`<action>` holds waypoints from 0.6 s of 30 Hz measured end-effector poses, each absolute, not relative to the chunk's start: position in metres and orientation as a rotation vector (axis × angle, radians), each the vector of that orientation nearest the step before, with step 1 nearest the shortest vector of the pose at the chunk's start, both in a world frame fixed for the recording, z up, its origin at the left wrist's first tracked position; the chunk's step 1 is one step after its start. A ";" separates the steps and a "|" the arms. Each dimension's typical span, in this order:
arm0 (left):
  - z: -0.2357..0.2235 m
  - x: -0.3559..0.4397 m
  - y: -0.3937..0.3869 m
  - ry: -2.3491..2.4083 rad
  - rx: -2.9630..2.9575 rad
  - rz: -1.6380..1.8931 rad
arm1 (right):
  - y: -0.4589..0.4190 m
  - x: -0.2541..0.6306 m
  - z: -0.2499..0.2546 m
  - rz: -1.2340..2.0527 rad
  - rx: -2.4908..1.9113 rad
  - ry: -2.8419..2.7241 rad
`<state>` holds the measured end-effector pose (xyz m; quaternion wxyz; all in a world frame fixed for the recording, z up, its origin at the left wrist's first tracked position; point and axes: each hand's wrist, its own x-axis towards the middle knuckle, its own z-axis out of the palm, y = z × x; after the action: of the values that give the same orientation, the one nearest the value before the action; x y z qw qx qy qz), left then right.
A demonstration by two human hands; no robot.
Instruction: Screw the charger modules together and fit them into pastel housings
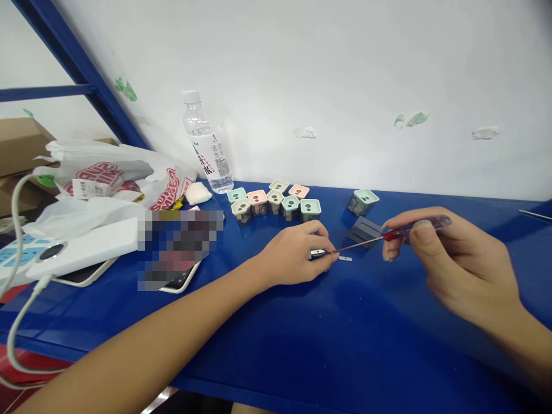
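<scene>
My right hand [470,273] grips a screwdriver [401,231] by its purple and red handle. The thin shaft points left, its tip at the fingertips of my left hand [293,253]. That hand is closed on a small metal pencil sharpener [318,253], pinched low over the blue table; the fingers partly hide it. Just right of those fingertips lies a small flat metal blade [345,259]. Behind the screwdriver shaft is a dark grey sharpener container [365,229], close to a mint-lidded pencil sharpener [363,198].
Several two-hole pencil sharpeners [275,198] with pastel lids are grouped near the wall. A water bottle [209,144] stands behind them. Plastic bags [107,167], a white device [90,247] with cables and a phone [183,282] crowd the left. A metal rod [535,214] lies far right.
</scene>
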<state>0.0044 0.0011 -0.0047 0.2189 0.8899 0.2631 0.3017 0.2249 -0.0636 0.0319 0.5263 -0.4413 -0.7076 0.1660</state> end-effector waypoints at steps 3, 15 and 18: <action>-0.004 0.005 0.000 0.727 2.466 0.838 | -0.063 0.226 0.031 0.416 -1.060 -1.693; -0.005 0.005 0.000 0.773 2.466 0.809 | -0.064 0.224 0.032 0.423 -1.048 -1.673; -0.005 0.005 0.000 0.775 2.468 0.813 | -0.064 0.224 0.032 0.412 -1.050 -1.673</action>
<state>0.0047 -0.0002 -0.0048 0.2135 0.8892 0.2792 0.2928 0.2239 -0.0642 0.0323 0.5330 -0.4402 -0.7016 0.1727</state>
